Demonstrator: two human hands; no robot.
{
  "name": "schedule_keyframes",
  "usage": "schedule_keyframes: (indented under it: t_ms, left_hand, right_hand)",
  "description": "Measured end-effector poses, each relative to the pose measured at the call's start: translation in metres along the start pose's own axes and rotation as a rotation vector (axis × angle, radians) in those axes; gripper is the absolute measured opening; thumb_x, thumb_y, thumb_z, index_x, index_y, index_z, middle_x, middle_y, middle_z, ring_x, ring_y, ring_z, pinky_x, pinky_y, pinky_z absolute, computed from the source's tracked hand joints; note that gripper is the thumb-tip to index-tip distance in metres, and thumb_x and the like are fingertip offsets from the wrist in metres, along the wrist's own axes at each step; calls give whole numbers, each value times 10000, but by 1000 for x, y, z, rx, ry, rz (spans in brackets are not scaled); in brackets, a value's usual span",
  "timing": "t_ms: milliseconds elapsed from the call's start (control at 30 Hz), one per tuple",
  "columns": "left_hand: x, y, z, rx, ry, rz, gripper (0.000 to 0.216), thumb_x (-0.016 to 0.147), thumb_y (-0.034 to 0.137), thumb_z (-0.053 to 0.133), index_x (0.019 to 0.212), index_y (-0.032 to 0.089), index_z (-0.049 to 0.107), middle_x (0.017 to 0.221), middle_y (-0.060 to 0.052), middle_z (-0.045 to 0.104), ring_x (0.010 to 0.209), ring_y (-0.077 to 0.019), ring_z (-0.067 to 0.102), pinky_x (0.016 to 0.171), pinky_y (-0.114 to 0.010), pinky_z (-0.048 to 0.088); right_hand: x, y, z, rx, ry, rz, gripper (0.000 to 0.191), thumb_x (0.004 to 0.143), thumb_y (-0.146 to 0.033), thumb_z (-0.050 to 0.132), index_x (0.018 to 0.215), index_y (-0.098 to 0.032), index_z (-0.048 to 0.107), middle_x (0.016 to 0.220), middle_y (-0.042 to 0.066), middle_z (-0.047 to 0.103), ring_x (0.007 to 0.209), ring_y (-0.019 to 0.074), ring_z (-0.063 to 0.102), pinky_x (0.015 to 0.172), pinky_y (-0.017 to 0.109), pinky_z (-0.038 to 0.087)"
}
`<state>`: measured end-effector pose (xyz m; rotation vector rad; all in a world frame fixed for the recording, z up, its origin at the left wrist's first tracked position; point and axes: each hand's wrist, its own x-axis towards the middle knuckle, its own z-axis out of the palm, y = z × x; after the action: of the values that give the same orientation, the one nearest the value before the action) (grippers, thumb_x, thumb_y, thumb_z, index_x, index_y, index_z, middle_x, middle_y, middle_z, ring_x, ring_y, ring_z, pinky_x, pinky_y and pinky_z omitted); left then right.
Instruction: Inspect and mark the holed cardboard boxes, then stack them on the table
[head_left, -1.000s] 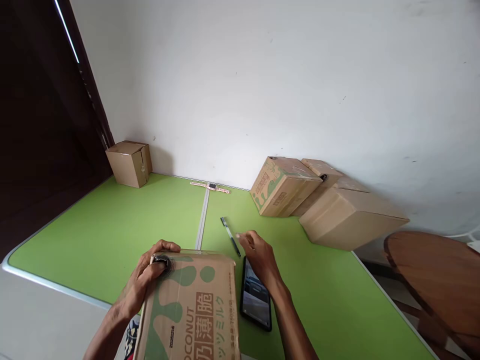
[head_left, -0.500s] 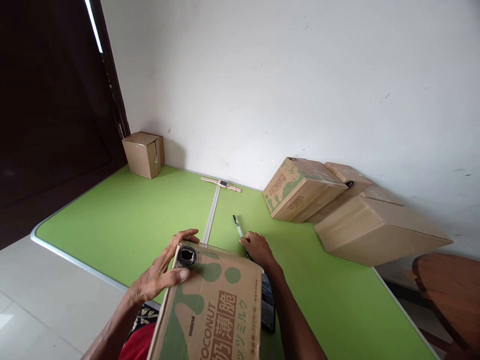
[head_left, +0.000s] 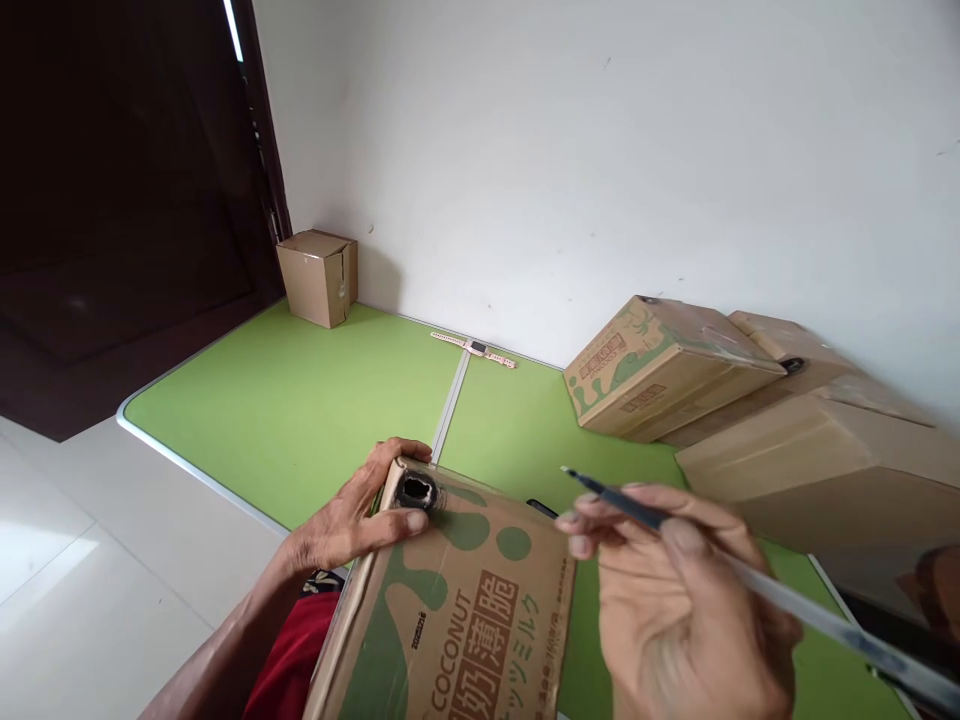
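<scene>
My left hand point(head_left: 367, 505) grips the upper left corner of a cardboard box point(head_left: 465, 600) printed with green blobs, "COCONUT" and brown characters. Its thumb lies on the printed face, just below a black-rimmed hole point(head_left: 417, 490); the other fingers wrap over the far edge. Raised to the right of this box, my right hand point(head_left: 682, 590) is closed on a pen point(head_left: 622, 503) with a dark front end and a clear barrel. The pen's tip points up and left, apart from the cardboard. Part of a dark flat object point(head_left: 541, 508) shows behind the box's right edge.
A pink-strapped watch point(head_left: 478, 348) lies on the green table point(head_left: 285, 400) by the wall. One small carton point(head_left: 319, 278) stands at the back left. Several cartons point(head_left: 652, 370) lean together at the right. A dark door point(head_left: 120, 180) is on the left.
My right hand has lifted the pen from the table and brought it close to the camera, its tip now pointing left. My left hand keeps its hold on the box. The view has shifted.
</scene>
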<state>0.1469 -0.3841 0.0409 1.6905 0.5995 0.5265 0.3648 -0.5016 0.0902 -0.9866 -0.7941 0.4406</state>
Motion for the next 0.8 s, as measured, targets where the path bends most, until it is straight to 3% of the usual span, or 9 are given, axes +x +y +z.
schedule_keyframes:
  t_ms: [100,233,300,400,633,800]
  left_hand:
    - [-1,10,7,-4,51,-57,541,978,615,584,1395,273,536,1306,-98,602,1197,-346,589,1045,-522,494]
    - [-1,21,15,26,101,-85,461,1009,575,519,1338,254,560,1261,-93,605,1204,-336,570,1075,-526,457]
    - [0,24,16,36,105,-76,441,997,552,528,1323,258,564,1266,-89,607,1201,-333,569,1077,-520,455]
    - [0,25,17,28,92,-49,435,976,513,545,1334,266,555,1284,-85,607,1212,-337,565,1087,-516,452]
    - [2,27,20,9,94,-12,428,898,390,539,1295,234,565,1251,-97,607,1189,-336,550,1062,-529,448]
    - [3,19,15,23,20,49,488,927,404,579,1376,216,549,1341,-120,578,1262,-357,548,1120,-554,445]
  right_hand:
    - [-27,0,19,-149,-107,-45,218,1061,-327,627,1167,-269,809,974,46,863,797,198,825,699,315,683]
    - [-33,14,25,-648,-201,-440,308,1024,-154,682,1305,-254,761,1205,69,829,1111,234,785,957,380,648]
    - [-28,15,24,-798,-306,-521,303,991,-207,760,1293,-231,741,1169,81,825,1102,251,776,976,396,628]
    - [-25,11,26,-921,-387,-433,201,1002,-316,755,1186,-236,736,1029,55,834,899,226,787,860,379,615]
    - [-30,13,37,-1050,-321,-423,70,941,-254,702,1008,-243,713,900,1,814,782,203,767,799,367,536]
    - [-35,10,27,-849,-294,-400,193,1030,-231,612,1145,-236,767,1024,25,834,931,203,781,861,348,555]
